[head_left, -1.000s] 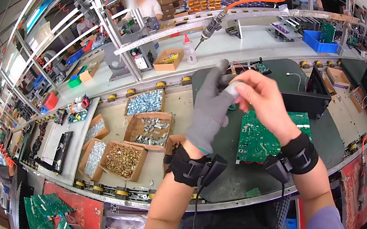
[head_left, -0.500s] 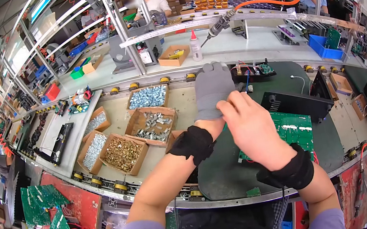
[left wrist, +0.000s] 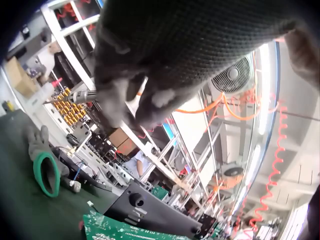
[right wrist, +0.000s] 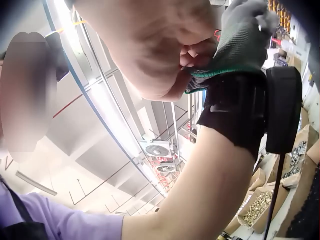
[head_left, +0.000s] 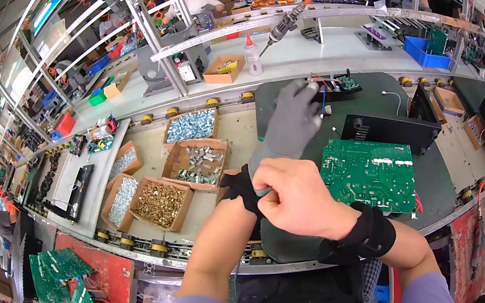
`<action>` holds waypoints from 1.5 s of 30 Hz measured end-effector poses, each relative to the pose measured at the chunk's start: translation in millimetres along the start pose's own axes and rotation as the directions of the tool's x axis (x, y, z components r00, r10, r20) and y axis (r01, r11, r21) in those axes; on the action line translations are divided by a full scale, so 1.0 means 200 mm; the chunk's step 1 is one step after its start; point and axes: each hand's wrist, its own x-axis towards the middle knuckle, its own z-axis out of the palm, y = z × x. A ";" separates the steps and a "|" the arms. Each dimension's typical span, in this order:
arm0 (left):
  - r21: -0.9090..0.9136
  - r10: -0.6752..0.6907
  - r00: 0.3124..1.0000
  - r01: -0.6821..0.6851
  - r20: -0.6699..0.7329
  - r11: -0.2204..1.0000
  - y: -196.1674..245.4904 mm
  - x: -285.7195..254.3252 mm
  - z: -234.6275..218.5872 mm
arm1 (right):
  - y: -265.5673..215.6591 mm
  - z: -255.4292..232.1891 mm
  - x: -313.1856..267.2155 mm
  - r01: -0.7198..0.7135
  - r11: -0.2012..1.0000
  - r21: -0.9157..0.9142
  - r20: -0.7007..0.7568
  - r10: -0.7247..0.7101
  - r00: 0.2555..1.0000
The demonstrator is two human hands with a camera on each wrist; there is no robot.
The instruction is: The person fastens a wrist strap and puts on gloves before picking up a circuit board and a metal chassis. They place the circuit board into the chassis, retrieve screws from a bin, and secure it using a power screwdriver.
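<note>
My left hand (head_left: pixel 292 121) wears a grey knit glove and hovers over the dark green mat, fingers relaxed and holding nothing. My bare right hand (head_left: pixel 297 197) is at the left wrist, fingers curled; in the right wrist view they pinch the green-edged cuff (right wrist: pixel 225 73) of that glove, right beside the black wrist strap (right wrist: pixel 232 102). A second grey glove (left wrist: pixel 47 162) with a green cuff lies on the mat in the left wrist view. A green circuit board (head_left: pixel 370 175) and a black metal housing (head_left: pixel 388 131) lie to the right of the hands.
Cardboard boxes of brass-coloured parts (head_left: pixel 162 203), silver clips (head_left: pixel 199 168) and bluish screws (head_left: pixel 191 126) stand at left. A power screwdriver (head_left: pixel 286 25) hangs from an orange hose above a bottle (head_left: pixel 253 60). A small wired assembly (head_left: pixel 340 84) sits at the mat's back edge.
My right hand has moved from the left glove's fingertips down to its cuff at the wrist. The left hand dipped and turned, then shifted slightly right.
</note>
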 end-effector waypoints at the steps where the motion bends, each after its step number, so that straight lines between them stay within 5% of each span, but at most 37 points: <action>1: -0.374 -0.214 0.939 0.307 0.271 0.875 0.00 0.01 -0.03 | 0.01 0.01 -0.01 0.036 0.997 -0.070 0.028 -0.035 0.999; 2: -0.374 -0.209 0.938 0.305 0.276 0.876 0.06 0.02 -0.09 | 0.00 0.01 0.00 0.034 0.997 -0.073 0.023 -0.032 0.999; 4: -0.668 -0.454 0.790 0.601 0.412 0.439 0.17 0.02 -0.19 | -0.03 0.01 0.03 0.072 0.981 -0.178 0.089 -0.057 0.994; 5: -0.846 -0.418 0.866 0.424 0.274 0.322 0.09 0.02 -0.12 | -0.03 -0.02 0.05 0.102 0.976 -0.193 0.122 -0.079 0.989; 6: -0.845 -0.414 0.867 0.424 0.276 0.325 0.06 0.02 -0.13 | -0.01 -0.06 0.08 0.106 0.979 -0.173 0.127 -0.085 0.988; 8: -0.971 -0.441 0.870 0.237 0.220 -0.019 0.06 0.03 -0.22 | 0.09 -0.19 0.11 0.004 0.982 -0.188 -0.071 -0.018 0.997; 10: -0.971 -0.373 0.909 0.228 0.185 0.074 0.09 0.00 -0.28 | 0.19 -0.27 0.15 -0.257 0.953 -0.161 -0.260 0.210 0.942; 13: -0.972 -0.289 0.940 0.216 0.182 0.091 0.17 -0.01 -0.30 | 0.37 -0.25 0.12 -0.356 0.930 0.093 -0.233 0.368 0.900; 17: -0.974 -0.350 0.923 0.203 0.158 0.097 0.22 -0.01 -0.29 | 0.42 -0.24 0.08 -0.388 0.856 0.343 -0.292 0.490 0.821; 18: -0.992 -0.296 0.949 0.120 0.104 0.037 0.22 -0.02 -0.28 | 0.40 -0.24 0.09 -0.389 0.855 0.344 -0.293 0.491 0.821; 20: -0.999 -0.241 0.970 0.039 0.044 -0.025 0.22 -0.02 -0.27 | 0.38 -0.25 0.12 -0.373 0.662 0.650 -0.188 0.616 0.765; 21: -0.991 -0.222 0.974 0.009 0.039 -0.134 0.22 -0.02 -0.26 | 0.39 -0.26 0.11 -0.372 0.662 0.651 -0.193 0.618 0.762; 23: -0.969 -0.205 0.978 -0.020 0.032 -0.245 0.23 -0.02 -0.23 | 0.43 -0.29 0.09 -0.446 0.375 0.813 0.112 0.650 0.752; 26: -0.962 -0.198 0.980 -0.036 0.019 -0.270 0.23 -0.02 -0.20 | 0.38 -0.22 0.08 -0.518 0.352 0.780 0.171 0.675 0.718; 28: -0.976 -0.177 0.984 -0.062 -0.024 -0.211 0.21 -0.02 -0.18 | 0.36 -0.20 0.09 -0.540 0.387 0.747 0.139 0.704 0.696; 30: -0.976 -0.160 0.987 -0.041 -0.006 -0.216 0.15 -0.02 -0.19 | 0.40 -0.19 0.08 -0.670 0.444 0.595 0.288 0.661 0.693; 32: -0.988 -0.242 0.970 0.069 0.034 0.139 0.12 0.01 -0.21 | 0.43 -0.21 0.09 -0.753 0.400 0.522 0.436 0.633 0.639; 33: -0.949 -0.391 0.920 0.127 0.005 0.288 0.11 0.03 -0.21 | 0.43 -0.23 0.10 -0.749 0.566 0.344 0.374 0.649 0.662; 34: -0.952 -0.398 0.918 0.127 0.006 0.279 0.03 0.03 -0.20 | 0.46 -0.25 0.13 -0.707 0.694 0.137 0.313 0.647 0.695; 36: -0.731 -0.505 0.839 0.473 0.203 0.492 -0.25 0.00 -0.15 | 0.60 -0.35 0.16 -0.714 0.695 0.084 0.092 0.708 0.700; 38: -0.633 -0.615 0.693 0.678 0.378 0.375 -0.39 -0.06 -0.06 | 0.70 -0.43 0.16 -0.739 0.674 -0.008 0.034 0.738 0.673; 39: -0.639 -0.615 0.692 0.676 0.378 0.367 -0.43 -0.08 0.00 | 0.73 -0.44 0.16 -0.740 0.673 -0.017 0.038 0.740 0.672; 41: 0.022 -0.545 0.773 0.570 0.325 0.822 -0.43 -0.10 0.14 | 0.77 -0.44 0.12 -0.726 0.658 -0.199 0.075 0.749 0.658; 42: 0.013 -0.544 0.773 0.572 0.325 0.820 -0.41 -0.11 0.21 | 0.78 -0.43 0.12 -0.746 0.627 -0.225 0.096 0.776 0.623; 44: 0.360 -0.303 0.953 0.291 -0.026 0.886 -0.36 -0.14 0.32 | 0.81 -0.43 0.11 -0.758 0.596 -0.265 0.112 0.800 0.590; 45: 0.374 -0.293 0.956 0.279 -0.021 0.884 -0.37 -0.12 0.34 | 0.82 -0.43 0.10 -0.757 0.595 -0.269 0.115 0.800 0.588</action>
